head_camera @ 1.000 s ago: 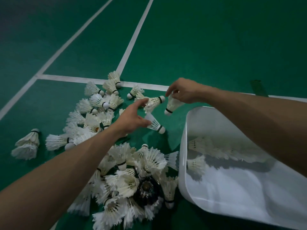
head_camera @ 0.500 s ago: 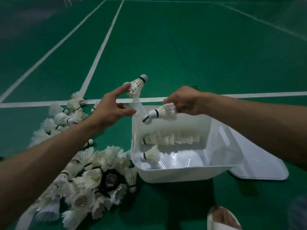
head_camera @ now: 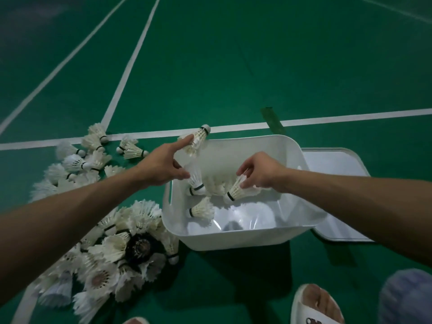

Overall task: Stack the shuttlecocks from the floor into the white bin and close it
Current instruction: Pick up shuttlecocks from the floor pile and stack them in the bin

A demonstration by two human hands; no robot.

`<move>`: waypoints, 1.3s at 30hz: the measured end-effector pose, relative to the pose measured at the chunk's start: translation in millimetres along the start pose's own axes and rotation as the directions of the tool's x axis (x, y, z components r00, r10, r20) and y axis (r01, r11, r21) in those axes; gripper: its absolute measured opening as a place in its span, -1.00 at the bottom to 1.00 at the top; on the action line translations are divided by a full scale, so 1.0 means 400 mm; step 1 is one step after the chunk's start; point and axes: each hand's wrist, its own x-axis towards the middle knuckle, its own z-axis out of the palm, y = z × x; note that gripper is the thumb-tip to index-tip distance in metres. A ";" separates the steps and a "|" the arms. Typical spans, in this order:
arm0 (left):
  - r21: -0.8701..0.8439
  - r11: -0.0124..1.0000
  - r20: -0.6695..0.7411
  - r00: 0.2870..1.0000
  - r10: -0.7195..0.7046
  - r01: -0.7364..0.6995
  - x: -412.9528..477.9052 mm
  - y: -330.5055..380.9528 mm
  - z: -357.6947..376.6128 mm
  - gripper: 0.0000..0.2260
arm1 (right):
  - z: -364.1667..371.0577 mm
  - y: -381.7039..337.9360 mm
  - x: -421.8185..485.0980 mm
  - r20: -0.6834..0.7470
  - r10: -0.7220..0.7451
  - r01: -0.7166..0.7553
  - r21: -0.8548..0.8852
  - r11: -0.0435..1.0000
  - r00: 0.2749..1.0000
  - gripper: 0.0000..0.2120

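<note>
A: L hand (head_camera: 163, 167)?
B: Over the white bin's (head_camera: 233, 237) left rim, fingers pinching 2: cork-up shuttlecock (head_camera: 198, 136) by the index tip, cork-down shuttlecock (head_camera: 196, 181) betw. thumb & the other fingers, dipping inside.
A: R hand (head_camera: 259, 171)?
B: Inside the bin, fingers pinching the skirt of a tilted shuttlecock (head_camera: 236, 190), cork toward lower left, by the row (head_camera: 216, 185) at the back. One loose shuttlecock (head_camera: 202, 210) lies on the bottom.
A: Rest?
B: Pile (head_camera: 121, 249) on the green floor (head_camera: 233, 66) left of the bin; lid (head_camera: 339, 183) flat just right of it.
</note>
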 end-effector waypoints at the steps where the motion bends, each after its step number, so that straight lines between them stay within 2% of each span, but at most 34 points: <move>1: -0.004 1.000 0.013 1.000 -0.010 0.011 0.008 -0.001 0.003 -0.12 | 0.015 0.009 0.008 -0.018 -0.004 0.004 -0.011 1.000 1.000 -0.69; 4: -0.008 1.000 0.051 0.999 -0.012 0.012 0.036 0.002 0.011 -0.10 | 0.057 0.043 0.024 -0.010 0.032 -0.032 0.017 0.999 0.999 -0.73; 8: -0.022 0.997 0.102 0.992 0.072 -0.070 0.058 0.026 0.024 -0.11 | 0.097 0.084 0.033 0.061 0.115 -0.121 0.106 0.987 0.991 -0.73; 15: -0.023 0.991 0.117 0.984 0.131 -0.129 0.075 0.012 0.015 -0.21 | 0.142 0.093 0.066 0.126 0.131 -0.162 0.281 0.946 0.983 -0.70; 24: -0.013 0.989 0.127 0.981 0.150 -0.150 0.066 -0.017 0.010 -0.27 | 0.220 0.063 0.095 0.158 0.157 -0.196 0.271 0.943 0.975 -0.73; 31: -0.028 0.987 0.115 0.980 0.161 -0.159 0.079 -0.022 0.014 -0.28 | 0.264 0.049 0.106 0.245 0.231 -0.316 0.407 0.857 0.942 -0.67; 39: 0.048 0.986 0.142 0.978 0.152 -0.160 0.091 -0.019 0.028 -0.27 | 0.273 0.055 0.114 0.220 0.215 -0.291 0.415 0.862 0.951 -0.69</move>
